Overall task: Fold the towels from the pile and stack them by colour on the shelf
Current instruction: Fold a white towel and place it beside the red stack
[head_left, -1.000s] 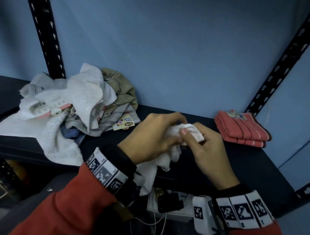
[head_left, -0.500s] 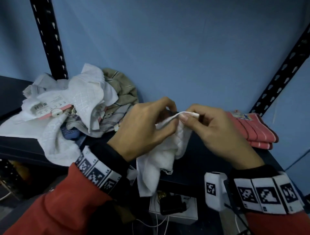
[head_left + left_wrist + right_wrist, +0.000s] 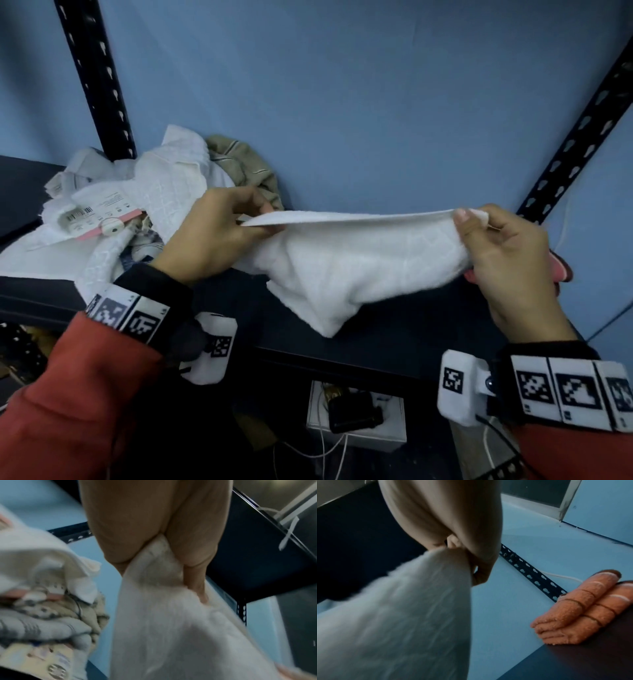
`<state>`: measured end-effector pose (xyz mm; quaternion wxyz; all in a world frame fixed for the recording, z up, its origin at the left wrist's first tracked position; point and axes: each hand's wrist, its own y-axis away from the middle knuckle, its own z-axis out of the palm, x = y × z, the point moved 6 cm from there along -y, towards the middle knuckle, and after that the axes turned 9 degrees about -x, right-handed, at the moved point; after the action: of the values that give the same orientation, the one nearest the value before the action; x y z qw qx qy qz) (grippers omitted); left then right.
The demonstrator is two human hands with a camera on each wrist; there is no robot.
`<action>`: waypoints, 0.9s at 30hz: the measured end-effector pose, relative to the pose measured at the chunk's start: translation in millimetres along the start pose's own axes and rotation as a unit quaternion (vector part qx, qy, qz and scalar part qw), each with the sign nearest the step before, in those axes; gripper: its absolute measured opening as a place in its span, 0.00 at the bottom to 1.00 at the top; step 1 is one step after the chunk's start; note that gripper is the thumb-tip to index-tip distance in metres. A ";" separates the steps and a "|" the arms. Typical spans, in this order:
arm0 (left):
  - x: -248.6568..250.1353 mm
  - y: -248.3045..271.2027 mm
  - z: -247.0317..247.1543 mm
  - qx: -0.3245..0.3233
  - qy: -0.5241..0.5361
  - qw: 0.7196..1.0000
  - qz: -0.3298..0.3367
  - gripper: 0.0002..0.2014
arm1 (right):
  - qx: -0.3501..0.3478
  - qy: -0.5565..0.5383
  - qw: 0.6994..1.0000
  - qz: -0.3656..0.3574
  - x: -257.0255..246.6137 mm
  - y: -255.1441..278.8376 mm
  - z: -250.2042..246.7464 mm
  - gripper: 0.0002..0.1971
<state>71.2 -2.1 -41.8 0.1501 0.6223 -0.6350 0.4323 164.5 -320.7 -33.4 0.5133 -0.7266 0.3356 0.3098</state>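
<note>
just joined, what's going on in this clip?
A person is sorting towels on a dark shelf. The left hand and right hand each pinch an end of a white towel, holding its top edge stretched out above the shelf; it is not folded yet. An unfolded pile lies at the left. Folded pink towels sit at the right, mostly hidden behind the right hand in the head view.

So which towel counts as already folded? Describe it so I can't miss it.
Find the dark shelf, then its right end by the slanted black upright. The pink towel stack lies there, neatly folded with thin stripes, unlike the jumbled pile at the left.
</note>
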 end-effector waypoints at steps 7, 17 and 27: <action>10.8 0.2 -13.5 0.050 0.206 0.977 0.010 0.10 | 0.165 -0.060 0.984 -0.004 -14.1 1.6 -32.9 0.15; -26.0 -2.0 -22.1 0.148 0.100 0.981 -0.080 0.19 | 0.043 -0.104 0.988 0.108 -8.4 5.2 -10.0 0.16; 18.0 -6.2 -35.8 0.136 0.473 0.870 0.033 0.05 | -0.045 -0.238 0.968 -0.067 -49.9 2.9 -19.6 0.10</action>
<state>61.2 13.3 -5.5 0.3318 0.3363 -0.4435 0.7616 135.2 -331.7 10.2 0.5648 -0.6751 0.1401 0.4535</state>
